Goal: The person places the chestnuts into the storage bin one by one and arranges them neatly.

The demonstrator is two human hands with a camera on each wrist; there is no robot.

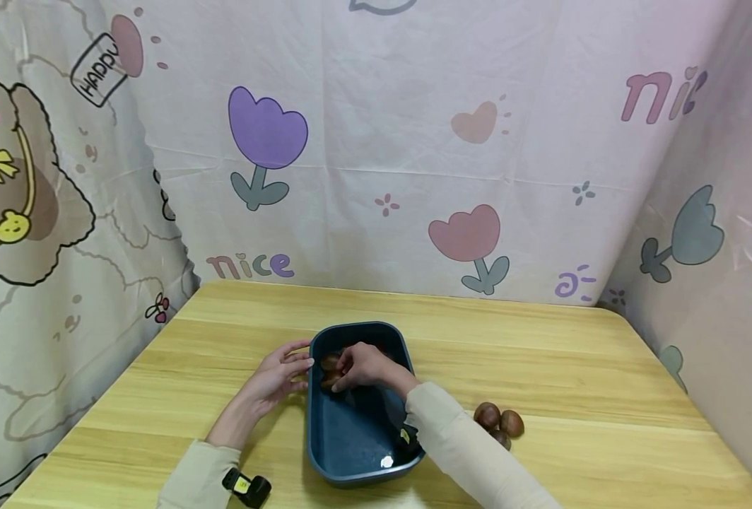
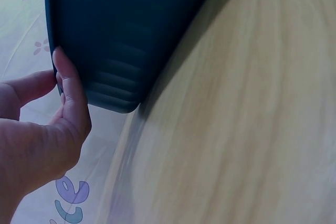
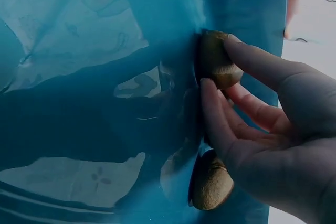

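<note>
A deep, dark blue rectangular tub (image 1: pixel 344 445) stands on the table. My right hand (image 1: pixel 366 367) reaches into its far half and pinches a chestnut (image 3: pixel 216 59) between thumb and fingers, close to the tub's bottom. Another chestnut (image 3: pixel 211 182) lies beside that hand in the right wrist view; the hand hides part of what is in the tub. On the tub's left side, my left hand (image 1: pixel 277 378) rests its fingertips against the rim and outer wall, with no finger seen inside.
Several chestnuts (image 1: pixel 512 423) are grouped on the wooden table (image 1: pixel 573 353), right of the tub and close to my right sleeve (image 1: pixel 471 445). A printed curtain (image 1: pixel 376 233) hangs behind the table and along its sides.
</note>
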